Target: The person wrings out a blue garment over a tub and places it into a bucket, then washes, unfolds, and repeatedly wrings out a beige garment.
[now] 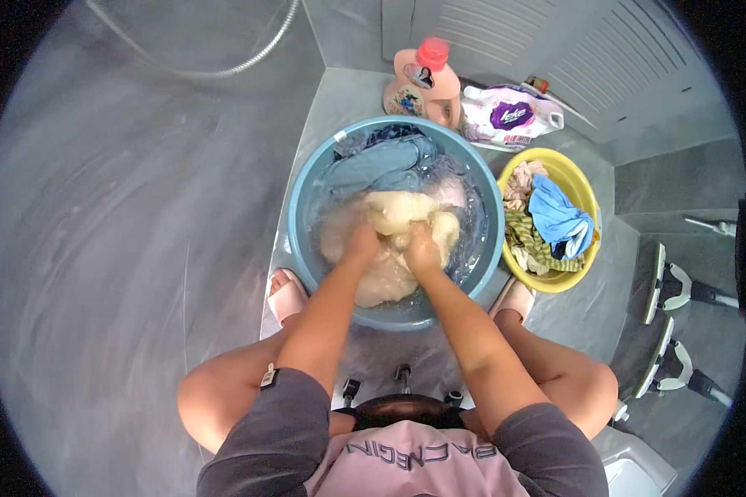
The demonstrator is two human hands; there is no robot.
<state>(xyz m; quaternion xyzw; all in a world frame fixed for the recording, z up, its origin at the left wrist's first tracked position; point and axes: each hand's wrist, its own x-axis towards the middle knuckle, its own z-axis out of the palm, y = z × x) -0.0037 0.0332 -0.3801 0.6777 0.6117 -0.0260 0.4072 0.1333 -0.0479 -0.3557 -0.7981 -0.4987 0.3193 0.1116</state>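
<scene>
Left hand [363, 243]: against the cream cloth [399, 210]; I couldn't tell its grip.
Right hand [423, 250]: clutched that cloth inside the blue basin [297, 224].
Water [402, 312]: rough rubbing could have splashed it out.
Left slipper [288, 301]: could have slid on splashes.

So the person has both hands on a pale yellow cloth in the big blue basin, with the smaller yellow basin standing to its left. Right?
Not quite: in the head view, the smaller yellow basin stands to the right of the big blue basin. The left hand and right hand are indeed on the pale yellow cloth in it.
</scene>
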